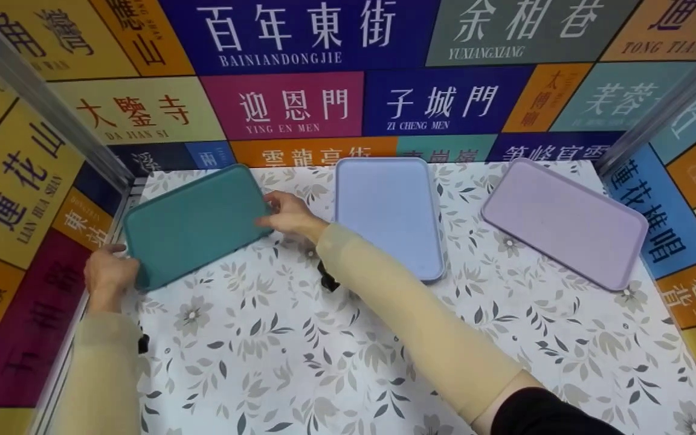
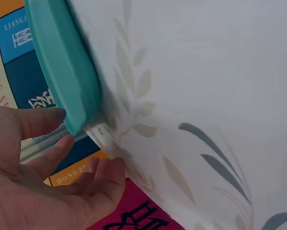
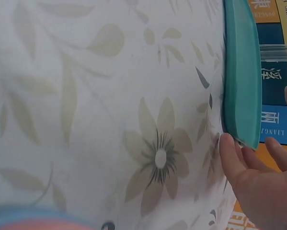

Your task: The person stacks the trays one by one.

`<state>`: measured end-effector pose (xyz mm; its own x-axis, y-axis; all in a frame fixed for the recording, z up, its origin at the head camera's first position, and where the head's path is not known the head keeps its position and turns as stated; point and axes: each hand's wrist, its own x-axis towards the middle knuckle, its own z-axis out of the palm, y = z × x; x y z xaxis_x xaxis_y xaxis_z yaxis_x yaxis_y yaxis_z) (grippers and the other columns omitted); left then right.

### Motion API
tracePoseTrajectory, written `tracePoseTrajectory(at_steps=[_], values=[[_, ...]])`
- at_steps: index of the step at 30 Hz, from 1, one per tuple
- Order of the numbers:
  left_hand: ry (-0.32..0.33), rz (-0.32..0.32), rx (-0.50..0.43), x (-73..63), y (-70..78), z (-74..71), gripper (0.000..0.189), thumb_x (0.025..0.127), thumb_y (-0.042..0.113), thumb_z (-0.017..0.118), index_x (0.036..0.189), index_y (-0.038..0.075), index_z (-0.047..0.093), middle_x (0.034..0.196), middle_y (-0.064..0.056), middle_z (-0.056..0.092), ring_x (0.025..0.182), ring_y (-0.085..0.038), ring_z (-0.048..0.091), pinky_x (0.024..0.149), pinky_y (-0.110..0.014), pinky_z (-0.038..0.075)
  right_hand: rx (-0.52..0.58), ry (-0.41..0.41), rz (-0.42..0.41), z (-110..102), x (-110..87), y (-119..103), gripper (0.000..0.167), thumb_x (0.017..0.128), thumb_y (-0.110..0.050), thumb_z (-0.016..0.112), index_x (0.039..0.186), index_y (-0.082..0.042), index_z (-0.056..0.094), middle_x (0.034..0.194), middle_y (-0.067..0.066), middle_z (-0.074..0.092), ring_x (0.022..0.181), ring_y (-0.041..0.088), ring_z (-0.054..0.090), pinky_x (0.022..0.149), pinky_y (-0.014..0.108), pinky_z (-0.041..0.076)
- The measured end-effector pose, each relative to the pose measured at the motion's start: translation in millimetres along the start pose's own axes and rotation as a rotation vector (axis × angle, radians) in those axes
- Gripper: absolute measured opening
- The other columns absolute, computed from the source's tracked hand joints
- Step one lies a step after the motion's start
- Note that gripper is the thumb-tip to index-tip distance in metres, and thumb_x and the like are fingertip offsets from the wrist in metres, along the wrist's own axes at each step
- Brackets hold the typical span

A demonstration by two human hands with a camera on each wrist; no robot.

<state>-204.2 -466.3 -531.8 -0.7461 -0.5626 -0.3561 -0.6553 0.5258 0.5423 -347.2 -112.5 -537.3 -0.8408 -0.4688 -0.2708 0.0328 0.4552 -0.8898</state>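
A green rectangular tray lies slanted on the flowered tablecloth at the left. My left hand is at its left end, and in the left wrist view the thumb touches the tray's corner while the other fingers are loosely bent below it. At the tray's right end is my right hand. The right wrist view has its fingertips against the tray's lower corner, the fingers spread and not wrapped around it.
A light blue tray lies in the middle, just right of my right hand. Farther right, a lilac tray sits at a slant. Walls with colourful lettered panels enclose the flowered tablecloth at the back and both sides.
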Motion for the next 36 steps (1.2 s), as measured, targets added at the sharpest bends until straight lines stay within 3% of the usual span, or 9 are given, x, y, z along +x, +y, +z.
tracePoseTrajectory(at_steps=[4,9,15,19,23,26,29,34,36], values=[[-0.013,-0.054,-0.035,5.0,-4.6,-1.9,0.072,0.102,0.017,0.049,0.171,0.001,0.04,0.176,-0.035,0.037,0.159,-0.052,0.039,0.136,-0.069,0.032,0.061,-0.017,0.038,5,5.8,-2,0.073,0.1,-0.028,0.085,0.164,-0.01,0.056,0.167,0.015,0.058,0.157,0.03,0.054,0.129,0.045,0.049],[-0.021,-0.095,-0.051,9.1,-6.6,-3.2,0.072,0.103,0.016,0.049,0.173,0.004,0.038,0.18,-0.034,0.03,0.161,-0.052,0.036,0.137,-0.069,0.03,0.119,0.024,0.099,7,12.3,-5,0.066,0.099,-0.022,0.086,0.159,-0.012,0.062,0.163,0.013,0.062,0.149,0.027,0.06,0.125,0.043,0.053],[-0.026,0.005,-0.044,14.4,-0.7,5.8,0.072,0.102,0.01,0.047,0.174,0.006,0.038,0.171,-0.035,0.045,0.159,-0.053,0.042,0.134,-0.066,0.038,0.165,0.083,0.106,10,18.4,0,0.05,0.096,-0.007,0.084,0.145,-0.01,0.073,0.15,0.011,0.072,0.135,0.024,0.067,0.12,0.041,0.056],[-0.077,0.048,-0.039,17.8,3.8,4.8,0.074,0.101,0.006,0.044,0.174,0.005,0.037,0.173,-0.037,0.041,0.16,-0.055,0.04,0.133,-0.068,0.039,0.171,0.089,0.075,10,20.6,2,0.048,0.094,0.004,0.077,0.141,-0.008,0.076,0.144,0.011,0.075,0.126,0.02,0.065,0.118,0.04,0.056],[-0.132,0.055,-0.052,19.4,1.7,0.6,0.076,0.1,0.002,0.043,0.175,0.004,0.033,0.176,-0.039,0.034,0.159,-0.056,0.04,0.129,-0.068,0.044,0.162,0.094,0.052,9,20.2,5,0.056,0.091,0.016,0.063,0.141,-0.006,0.076,0.142,0.012,0.077,0.121,0.016,0.062,0.116,0.034,0.053],[-0.166,0.055,-0.096,20.8,-4.7,-2.3,0.079,0.099,-0.001,0.041,0.177,0.005,0.03,0.177,-0.039,0.031,0.152,-0.051,0.045,0.112,-0.057,0.057,0.142,0.099,0.042,7,19.0,7,0.058,0.09,0.016,0.06,0.14,-0.007,0.078,0.138,0.012,0.079,0.114,0.013,0.062,0.105,0.028,0.052],[-0.212,0.052,-0.18,22.3,-11.9,-5.3,0.08,0.101,-0.002,0.042,0.178,0.009,0.025,0.179,-0.036,0.029,0.146,-0.043,0.048,0.102,-0.046,0.058,0.127,0.098,0.022,5,18.6,8,0.053,0.091,0.011,0.064,0.138,-0.006,0.078,0.132,0.016,0.081,0.105,0.011,0.063,0.092,0.021,0.05],[-0.334,0.019,-0.335,22.1,-20.8,-12.6,0.077,0.111,0.004,0.044,0.182,0.021,0.017,0.187,-0.026,0.017,0.162,-0.041,0.039,0.126,-0.055,0.051,0.163,0.072,0.013,2,18.0,8,0.048,0.093,0.006,0.069,0.139,-0.004,0.077,0.13,0.021,0.08,0.097,0.01,0.061,0.081,0.019,0.048],[-0.366,0.008,-0.386,21.7,-23.3,-16.0,0.076,0.114,0.008,0.046,0.182,0.025,0.018,0.184,-0.023,0.027,0.158,-0.035,0.045,0.124,-0.051,0.054,0.182,0.059,0.013,1,18.0,8,0.051,0.092,0.01,0.066,0.141,-0.003,0.076,0.131,0.02,0.08,0.098,0.01,0.06,0.08,0.019,0.048]])
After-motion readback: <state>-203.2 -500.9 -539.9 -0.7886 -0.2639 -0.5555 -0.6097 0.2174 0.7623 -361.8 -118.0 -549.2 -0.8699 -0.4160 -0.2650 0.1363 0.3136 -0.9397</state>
